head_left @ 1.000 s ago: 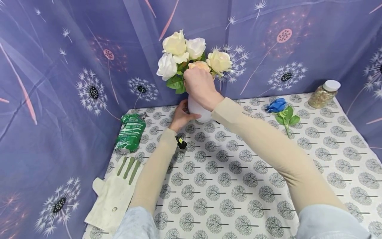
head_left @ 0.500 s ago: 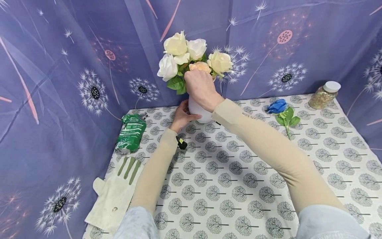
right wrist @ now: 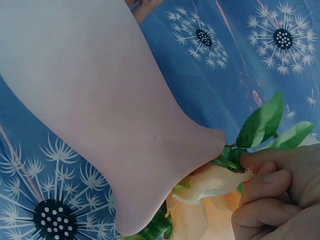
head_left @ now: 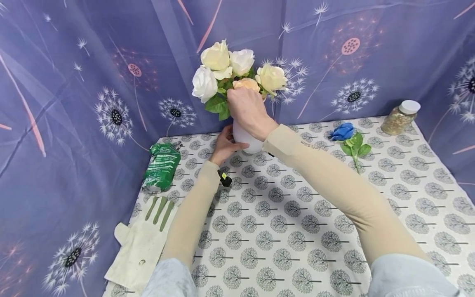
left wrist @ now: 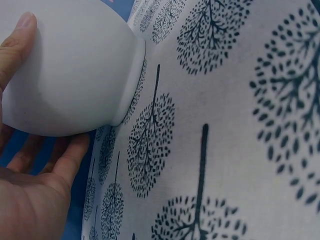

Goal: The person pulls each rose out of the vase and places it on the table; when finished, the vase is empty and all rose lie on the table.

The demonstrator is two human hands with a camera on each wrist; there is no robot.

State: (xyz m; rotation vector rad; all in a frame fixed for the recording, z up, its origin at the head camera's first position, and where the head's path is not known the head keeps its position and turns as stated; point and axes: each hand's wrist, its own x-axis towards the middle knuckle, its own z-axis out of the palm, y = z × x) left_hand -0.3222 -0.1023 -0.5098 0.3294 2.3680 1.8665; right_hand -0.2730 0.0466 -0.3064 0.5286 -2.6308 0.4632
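Observation:
A white vase [head_left: 252, 144], pinkish toward its flared mouth in the right wrist view, stands upright on the tree-print cloth near the back curtain. My left hand [head_left: 225, 145] holds its lower body, with thumb and fingers curved round opposite sides in the left wrist view. At the vase's mouth, my right hand [head_left: 248, 108] has its fingers curled and pinches a rose among the green leaves [right wrist: 262, 120]; the pinched part is mostly hidden. Beside those fingers is a peach rose [right wrist: 205, 210]. White roses [head_left: 205, 83] and cream roses [head_left: 272, 78] rise from the vase.
A blue rose [head_left: 342, 132] lies on the cloth to the right. A lidded jar [head_left: 400, 119] stands at the back right corner. Along the left side lie a green packet [head_left: 161, 167] and a pale glove [head_left: 142, 247]. The dandelion-print curtain [head_left: 141, 33] rises behind.

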